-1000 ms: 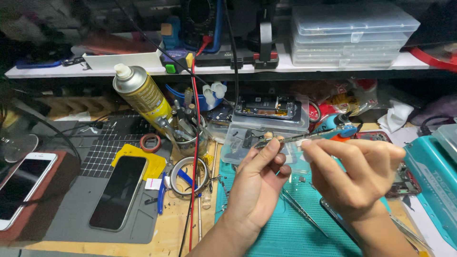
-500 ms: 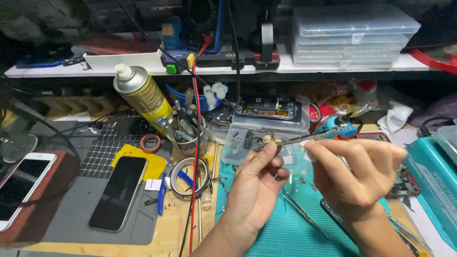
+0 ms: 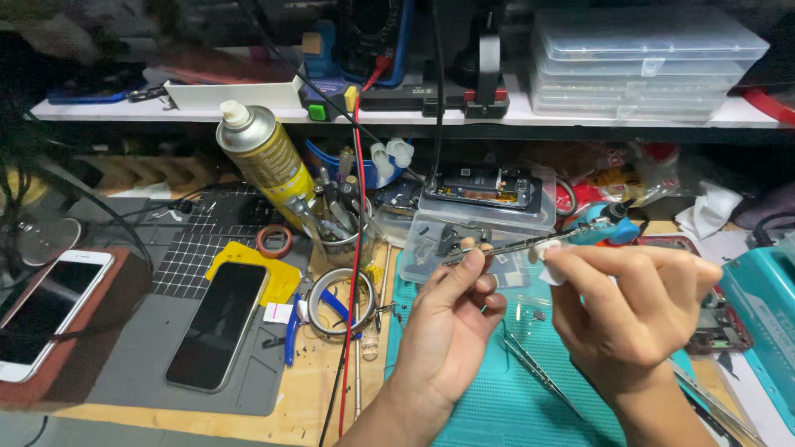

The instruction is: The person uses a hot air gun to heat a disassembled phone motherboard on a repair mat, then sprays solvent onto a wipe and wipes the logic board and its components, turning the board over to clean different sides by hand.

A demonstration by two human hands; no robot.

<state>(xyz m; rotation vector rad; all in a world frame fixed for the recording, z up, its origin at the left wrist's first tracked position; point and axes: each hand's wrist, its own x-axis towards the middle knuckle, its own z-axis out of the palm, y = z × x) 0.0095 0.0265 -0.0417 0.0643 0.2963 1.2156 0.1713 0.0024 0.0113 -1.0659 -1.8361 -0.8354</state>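
the left hand [image 3: 451, 319] pinches a narrow circuit board strip [image 3: 497, 246] between thumb and fingertips, holding it level above the teal work mat [image 3: 497, 397], which serves as the landmark here. the right hand [image 3: 629, 310] is closed on a small white wad [image 3: 546, 251], pressing it against the strip's far end, fingers curled tight together. on the mat under the hands lie metal tweezers [image 3: 534, 368]. just behind the mat stands a clear plastic box [image 3: 484, 219] with an opened phone body [image 3: 484, 186] on top, partly hidden by the strip. left of the mat stand a tool cup [image 3: 339, 236] and a tilted yellow spray can [image 3: 265, 157]; a red cable [image 3: 352, 273] runs down between them and the mat. further left, a black phone [image 3: 217, 324] and a white phone [image 3: 41, 310] lie on grey pads. above the mat, a shelf carries stacked clear cases [image 3: 646, 62].
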